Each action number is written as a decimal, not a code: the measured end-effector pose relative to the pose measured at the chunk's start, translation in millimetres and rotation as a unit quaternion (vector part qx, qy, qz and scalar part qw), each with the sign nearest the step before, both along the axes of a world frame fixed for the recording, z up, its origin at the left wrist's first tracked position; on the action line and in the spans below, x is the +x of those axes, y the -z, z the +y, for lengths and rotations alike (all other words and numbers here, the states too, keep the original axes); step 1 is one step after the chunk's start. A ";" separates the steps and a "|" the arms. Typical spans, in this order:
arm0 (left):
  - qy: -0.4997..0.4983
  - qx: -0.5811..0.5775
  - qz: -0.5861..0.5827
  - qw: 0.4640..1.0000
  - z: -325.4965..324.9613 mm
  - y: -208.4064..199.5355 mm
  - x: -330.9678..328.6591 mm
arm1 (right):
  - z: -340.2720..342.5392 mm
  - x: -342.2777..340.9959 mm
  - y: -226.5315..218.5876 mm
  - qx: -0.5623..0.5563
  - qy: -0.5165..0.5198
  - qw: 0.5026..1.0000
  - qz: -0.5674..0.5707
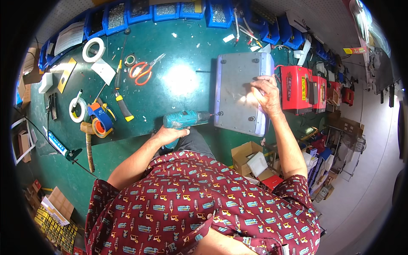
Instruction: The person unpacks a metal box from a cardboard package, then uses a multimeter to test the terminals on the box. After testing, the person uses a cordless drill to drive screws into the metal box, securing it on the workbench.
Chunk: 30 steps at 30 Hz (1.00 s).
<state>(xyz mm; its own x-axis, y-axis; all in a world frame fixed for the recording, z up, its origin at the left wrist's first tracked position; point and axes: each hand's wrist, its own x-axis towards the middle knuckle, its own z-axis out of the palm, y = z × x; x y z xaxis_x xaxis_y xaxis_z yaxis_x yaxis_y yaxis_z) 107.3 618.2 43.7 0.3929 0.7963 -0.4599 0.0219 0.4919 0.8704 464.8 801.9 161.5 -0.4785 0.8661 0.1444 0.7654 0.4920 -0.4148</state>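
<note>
A grey metal case (237, 100) with lilac edges and dark round feet lies on the green workbench, its footed face up. My left hand (169, 136) is wrapped round the grip of a teal cordless drill (180, 120). The drill lies level, with its bit pointing right at the lower left edge of the case. Whether the bit sits in a screw there is too small to tell. Over the right side of the case is my right hand (268, 95), its fingers curled with the tips together. What they hold, if anything, is hidden.
Orange-handled scissors (141, 73), a yellow-black cutter (124, 107), tape rolls (93, 50) and a mallet (88, 128) lie to the left. Blue bins of small parts (115, 18) line the back. Red machines (295, 89) stand right of the case; a cardboard box (244, 154) is below it.
</note>
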 end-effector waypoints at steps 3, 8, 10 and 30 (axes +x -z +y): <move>-0.007 -0.020 -0.020 1.000 -0.8 -0.5 0.2 | 0.8 -0.6 -0.6 -0.001 -0.002 1.000 0.001; 0.001 -0.014 -0.002 1.000 -0.5 -3.2 0.4 | 0.6 -0.3 -0.9 -0.001 -0.001 1.000 0.000; 0.004 -0.007 0.001 1.000 -0.3 -4.1 0.3 | 0.2 0.1 -0.2 0.000 -0.001 1.000 0.001; 0.037 0.025 0.079 0.996 4.3 -2.2 -3.7 | 0.3 1.2 -1.3 -0.004 0.009 1.000 0.004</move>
